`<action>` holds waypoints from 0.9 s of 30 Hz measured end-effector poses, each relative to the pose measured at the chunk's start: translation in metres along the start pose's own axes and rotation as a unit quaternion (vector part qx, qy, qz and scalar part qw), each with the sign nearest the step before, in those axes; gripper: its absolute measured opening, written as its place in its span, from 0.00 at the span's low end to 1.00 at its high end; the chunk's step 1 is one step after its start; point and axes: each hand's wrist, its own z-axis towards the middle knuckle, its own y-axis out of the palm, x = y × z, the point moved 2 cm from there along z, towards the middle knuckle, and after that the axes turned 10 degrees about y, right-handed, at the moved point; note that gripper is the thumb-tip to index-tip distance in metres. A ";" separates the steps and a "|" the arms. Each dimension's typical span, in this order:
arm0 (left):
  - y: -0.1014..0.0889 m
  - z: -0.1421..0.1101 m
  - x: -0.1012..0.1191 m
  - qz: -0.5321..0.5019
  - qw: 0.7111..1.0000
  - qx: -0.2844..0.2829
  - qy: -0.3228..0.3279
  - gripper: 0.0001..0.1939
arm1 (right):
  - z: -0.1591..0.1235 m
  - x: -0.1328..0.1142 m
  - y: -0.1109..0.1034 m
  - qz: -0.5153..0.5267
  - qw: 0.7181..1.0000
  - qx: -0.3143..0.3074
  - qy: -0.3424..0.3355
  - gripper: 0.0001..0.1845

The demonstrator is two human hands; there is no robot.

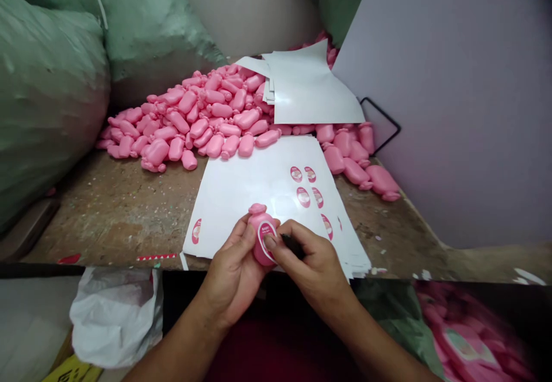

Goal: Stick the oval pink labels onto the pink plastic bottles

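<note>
My left hand [235, 264] is wrapped round a small pink plastic bottle [256, 218], tilted, its neck pointing up and away. On the bottle's front is an oval label [265, 232] with a white border and the word BABY. My right hand [313, 258] is closed round a short black tool [293, 246], mostly hidden in the fingers. Its thumb rests on the label's right part. Beneath both hands lies a stack of white sticker sheets [241, 192]. Several oval stickers [303, 197] remain on the top sheet's right side, and a partly visible one is at its left edge.
A heap of pink bottles [211, 106] covers the back of the wooden table [107, 209]. More white sheets [310, 88] lie on it. Stuffed green sacks [47, 94] stand at left, a pale panel [466, 111] at right. Below the edge hangs a white plastic bag [116, 319].
</note>
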 end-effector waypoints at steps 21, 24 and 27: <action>-0.003 0.003 0.003 0.049 0.998 0.018 0.045 0.15 | 0.001 0.004 -0.001 -0.029 0.999 0.023 -0.015 0.12; -0.004 0.002 0.011 0.138 0.986 0.034 0.083 0.26 | -0.001 0.003 -0.004 -0.059 0.997 0.039 -0.038 0.12; -0.003 0.001 0.016 0.206 0.971 0.045 0.110 0.32 | -0.003 0.003 -0.005 -0.080 0.994 0.032 -0.067 0.09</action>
